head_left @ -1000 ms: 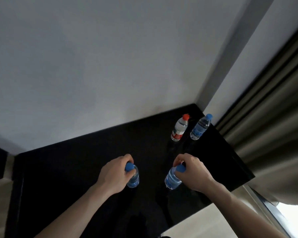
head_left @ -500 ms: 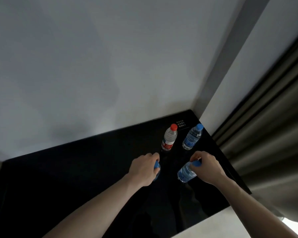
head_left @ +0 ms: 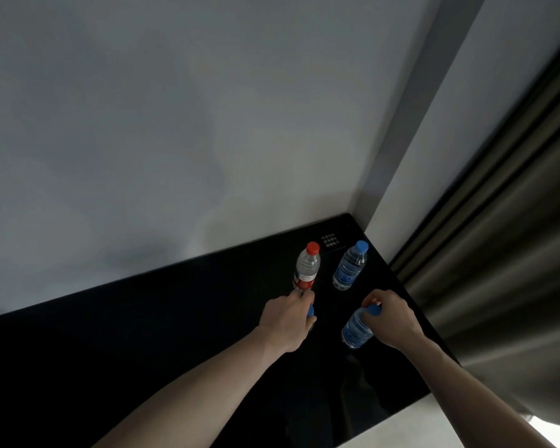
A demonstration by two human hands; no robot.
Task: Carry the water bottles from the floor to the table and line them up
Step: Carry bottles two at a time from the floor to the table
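Two bottles stand upright at the back right of the black table (head_left: 143,334): a red-capped bottle (head_left: 306,270) and, to its right, a blue-capped bottle (head_left: 349,266). My left hand (head_left: 288,321) grips the top of a blue-capped bottle (head_left: 311,311) just in front of the red-capped one; only its cap edge shows, the body is hidden under my hand. My right hand (head_left: 390,318) holds another blue-capped bottle (head_left: 356,329) by its cap, standing on the table in front of the back right bottle.
A grey wall runs behind the table. A small black sign (head_left: 332,244) with white text lies in the back right corner. Grey-brown curtains (head_left: 498,253) hang close along the table's right edge. Pale floor (head_left: 434,425) shows at lower right.
Both hands have carried their bottles toward the back right corner, closer to the two standing bottles. My left hand moved farthest and now sits just in front of the red-capped bottle.
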